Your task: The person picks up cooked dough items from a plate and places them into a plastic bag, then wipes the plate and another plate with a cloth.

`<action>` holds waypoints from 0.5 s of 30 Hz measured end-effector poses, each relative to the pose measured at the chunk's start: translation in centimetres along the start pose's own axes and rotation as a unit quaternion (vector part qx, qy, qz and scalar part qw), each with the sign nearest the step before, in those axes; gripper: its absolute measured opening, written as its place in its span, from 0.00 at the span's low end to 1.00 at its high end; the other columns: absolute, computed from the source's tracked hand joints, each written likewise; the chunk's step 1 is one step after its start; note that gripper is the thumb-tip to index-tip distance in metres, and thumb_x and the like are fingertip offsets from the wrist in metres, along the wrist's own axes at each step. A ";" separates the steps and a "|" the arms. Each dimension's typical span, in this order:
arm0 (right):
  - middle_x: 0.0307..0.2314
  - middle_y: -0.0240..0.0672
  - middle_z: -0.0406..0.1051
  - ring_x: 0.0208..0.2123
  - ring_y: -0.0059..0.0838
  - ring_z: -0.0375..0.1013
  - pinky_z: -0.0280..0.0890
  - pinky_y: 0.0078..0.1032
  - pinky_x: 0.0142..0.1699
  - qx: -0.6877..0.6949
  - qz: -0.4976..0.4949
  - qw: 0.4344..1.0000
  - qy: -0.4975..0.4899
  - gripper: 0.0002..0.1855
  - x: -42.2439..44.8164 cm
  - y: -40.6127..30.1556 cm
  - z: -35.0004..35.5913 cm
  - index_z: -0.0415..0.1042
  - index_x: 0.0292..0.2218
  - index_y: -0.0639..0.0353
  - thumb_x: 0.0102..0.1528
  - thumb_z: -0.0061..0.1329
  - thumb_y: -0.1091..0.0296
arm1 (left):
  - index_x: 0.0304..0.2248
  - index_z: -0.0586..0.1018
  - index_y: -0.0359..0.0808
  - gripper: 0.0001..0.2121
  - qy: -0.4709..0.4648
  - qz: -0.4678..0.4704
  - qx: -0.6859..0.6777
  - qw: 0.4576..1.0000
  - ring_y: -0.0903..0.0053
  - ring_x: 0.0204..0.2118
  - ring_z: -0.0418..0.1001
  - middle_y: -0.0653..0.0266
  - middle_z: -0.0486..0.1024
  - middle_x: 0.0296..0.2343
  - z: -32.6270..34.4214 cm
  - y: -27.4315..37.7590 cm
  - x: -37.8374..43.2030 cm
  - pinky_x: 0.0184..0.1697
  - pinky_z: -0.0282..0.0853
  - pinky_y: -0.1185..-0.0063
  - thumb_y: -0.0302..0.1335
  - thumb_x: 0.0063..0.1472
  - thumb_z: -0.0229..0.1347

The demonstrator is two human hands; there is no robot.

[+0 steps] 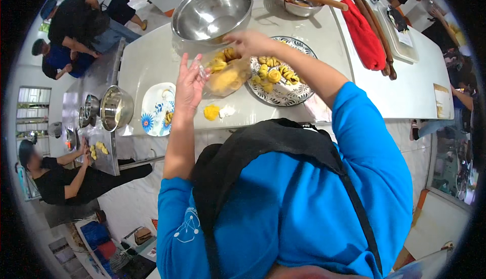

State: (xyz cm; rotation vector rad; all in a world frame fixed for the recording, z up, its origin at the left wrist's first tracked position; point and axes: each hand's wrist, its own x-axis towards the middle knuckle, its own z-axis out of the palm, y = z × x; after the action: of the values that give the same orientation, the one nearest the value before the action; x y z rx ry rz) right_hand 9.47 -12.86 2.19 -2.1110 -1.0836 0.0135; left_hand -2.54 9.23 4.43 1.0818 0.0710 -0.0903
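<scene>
A clear plastic bag (pixel 228 79) with yellow dough pieces in it lies in front of me on the table. Crumpled plastic at its left end is pinched by my left hand (pixel 190 85), two fingers of which point upward. Over the bag's far right part is my right hand (pixel 252 44), blurred; whether it grips the plastic cannot be made out. Right of the bag, a patterned plate (pixel 281 96) carries several twisted and rolled yellow dough pieces (pixel 274 76). A small yellow lump (pixel 211 112) sits near the table's front edge, beside a white bit (pixel 227 112).
A large steel bowl (pixel 212 11) stands behind the bag. Farther right are another bowl (pixel 303 10) with utensils, a red cloth (pixel 363 36), wooden rolling pins (pixel 374 32) and a lidded tray (pixel 398 36). A floral plate (pixel 155 100) lies left. People work at a steel table (pixel 110 142).
</scene>
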 end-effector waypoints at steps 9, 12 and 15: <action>0.30 0.43 0.70 0.32 0.40 0.70 0.65 0.35 0.37 -0.300 0.317 0.869 -0.233 0.19 -12.4 3.7 1.4 0.65 0.39 0.59 0.43 0.42 0.63 | 0.55 0.41 0.40 0.29 -0.006 -0.002 -0.007 1.000 0.73 0.35 0.69 0.55 0.55 0.50 -0.8 -0.5 0.3 0.36 0.67 0.81 0.22 0.57 0.42; 0.30 0.44 0.70 0.33 0.40 0.70 0.65 0.34 0.37 -0.328 0.266 0.898 -0.122 0.21 -13.2 4.9 3.4 0.63 0.39 0.59 0.41 0.45 0.62 | 0.55 0.43 0.40 0.28 -0.004 -0.009 0.005 1.000 0.74 0.35 0.68 0.56 0.57 0.49 -0.4 -0.5 0.6 0.36 0.67 0.81 0.22 0.58 0.43; 0.32 0.47 0.68 0.34 0.46 0.68 0.64 0.34 0.37 -0.219 0.283 0.931 -0.074 0.26 -13.1 5.8 2.5 0.61 0.40 0.59 0.39 0.49 0.61 | 0.55 0.43 0.40 0.28 -0.003 -0.010 0.015 1.000 0.73 0.35 0.68 0.56 0.57 0.49 0.0 -0.5 0.7 0.36 0.67 0.81 0.23 0.58 0.43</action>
State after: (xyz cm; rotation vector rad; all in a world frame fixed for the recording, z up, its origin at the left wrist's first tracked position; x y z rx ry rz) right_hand 4.32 -22.67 -7.26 -2.8084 -0.5488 0.2307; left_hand -1.90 8.94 3.97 1.1109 0.0762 -0.1136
